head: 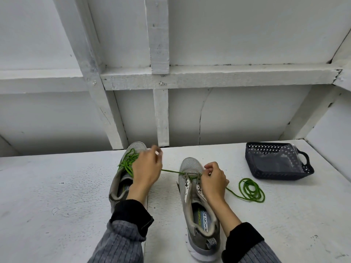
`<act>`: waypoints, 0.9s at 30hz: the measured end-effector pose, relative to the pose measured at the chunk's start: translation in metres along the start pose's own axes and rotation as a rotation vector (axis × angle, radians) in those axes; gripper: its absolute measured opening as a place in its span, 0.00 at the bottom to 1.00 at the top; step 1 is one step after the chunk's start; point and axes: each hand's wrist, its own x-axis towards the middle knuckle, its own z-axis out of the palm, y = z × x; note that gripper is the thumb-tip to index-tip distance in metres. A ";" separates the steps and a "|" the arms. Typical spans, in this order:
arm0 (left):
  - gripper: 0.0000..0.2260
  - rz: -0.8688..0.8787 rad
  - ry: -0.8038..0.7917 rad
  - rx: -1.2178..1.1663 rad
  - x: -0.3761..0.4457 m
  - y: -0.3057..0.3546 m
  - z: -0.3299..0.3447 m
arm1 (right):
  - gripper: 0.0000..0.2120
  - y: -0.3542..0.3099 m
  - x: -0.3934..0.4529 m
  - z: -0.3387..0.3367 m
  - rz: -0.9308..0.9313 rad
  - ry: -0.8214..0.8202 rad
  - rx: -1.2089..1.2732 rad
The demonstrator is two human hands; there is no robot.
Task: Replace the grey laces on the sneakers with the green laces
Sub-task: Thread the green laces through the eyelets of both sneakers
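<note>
Two grey sneakers stand on a white table. The left sneaker point(121, 185) has green lace point(127, 161) bunched over its front. My left hand point(147, 168) hovers above it and pulls a taut strand of green lace point(171, 171) that runs across to the right sneaker point(191, 198). My right hand point(213, 180) pinches the lace at the lowest eyelets of the right sneaker. The other end of this lace lies in a loose coil point(250, 189) on the table to the right.
A dark perforated basket point(252, 164) with a clear plastic bag inside stands at the back right of the white table point(57, 196). A white framed wall rises directly behind the table's far edge.
</note>
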 end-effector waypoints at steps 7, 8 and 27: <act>0.15 0.067 -0.470 0.200 -0.022 0.016 0.030 | 0.03 0.009 0.001 -0.016 0.150 -0.101 0.201; 0.15 0.012 -0.483 0.092 -0.022 0.016 0.031 | 0.03 0.010 0.000 -0.017 0.154 -0.135 0.200; 0.08 0.068 -0.331 -0.056 -0.018 0.010 0.035 | 0.18 0.008 0.001 -0.003 0.260 -0.164 0.075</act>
